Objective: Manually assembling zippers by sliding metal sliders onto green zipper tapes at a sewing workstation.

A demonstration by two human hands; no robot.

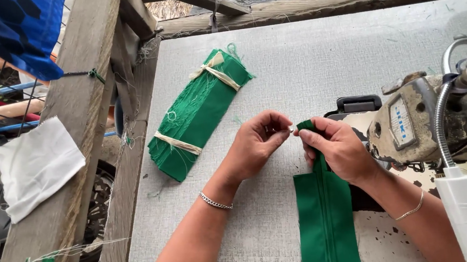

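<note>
Lying far left on the grey table (274, 75) is a bundle of green cloth pieces (197, 114), tied with two pale strips. Near the middle, the left hand (258, 143) pinches something small at its fingertips. Just beside it, the right hand (336, 149) grips the top of a green zipper strip (326, 219). At the right stands a worn sewing machine (446, 117).

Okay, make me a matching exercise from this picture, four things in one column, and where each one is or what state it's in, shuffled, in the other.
Things:
1. green fabric strip
2. tied green bundle
3. white cloth
4. sewing machine

Places or states:
A. draped on the wooden post at far left
B. pinched at its top end by left hand and right hand
C. at the table's right edge
D. lying untouched, bound with two pale ties

Pairs: 1-B, 2-D, 3-A, 4-C
</note>
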